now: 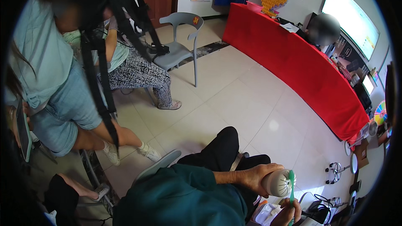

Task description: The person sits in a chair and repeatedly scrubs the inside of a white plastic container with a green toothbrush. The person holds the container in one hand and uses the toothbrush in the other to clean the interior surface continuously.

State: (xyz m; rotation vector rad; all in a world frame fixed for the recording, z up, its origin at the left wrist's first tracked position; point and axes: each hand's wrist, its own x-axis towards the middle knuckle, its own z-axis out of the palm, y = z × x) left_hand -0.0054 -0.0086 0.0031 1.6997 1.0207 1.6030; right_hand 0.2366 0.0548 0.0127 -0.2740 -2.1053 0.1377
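My left hand [259, 177], at the end of a dark green sleeve, is wrapped around a whitish rounded container [279, 182] with dark radiating lines on the end facing right. My right hand [289, 212] grips a green toothbrush [292, 186] by its handle, low in the picture. The brush stands upright in view, its head overlapping the lined end of the container; whether the bristles touch it I cannot tell. Below the container, beside my right hand, lies a translucent plastic tray [266, 214] with whitish contents, partly hidden.
My black-trousered knees [216, 150] are in front of me. Someone in denim shorts [62, 119] stands at left; a seated person in patterned trousers [141, 72] is behind. A grey chair [177, 55] and a red-draped table [282, 72] stand farther off. Black cables [322, 204] lie at lower right.
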